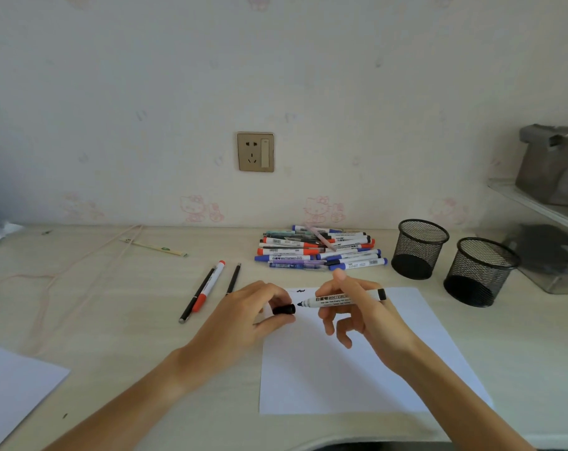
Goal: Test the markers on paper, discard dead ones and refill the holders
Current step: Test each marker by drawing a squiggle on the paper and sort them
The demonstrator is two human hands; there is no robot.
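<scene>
Over the white paper sheet (357, 362) on the tabletop (139, 320), the right hand (357, 307) pinches an uncapped white whiteboard marker (337, 300), its tip pointing left toward the small black cap (284, 309) pinched in the left hand's (246, 317) grip.

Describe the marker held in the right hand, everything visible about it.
The whiteboard marker has a white barrel printed WHITEBOARD, a black end and a dark bare tip. It lies nearly level above the sheet of paper, tip pointing left toward the black cap pinched in the left hand. The right hand grips its barrel with thumb and fingers.
</scene>
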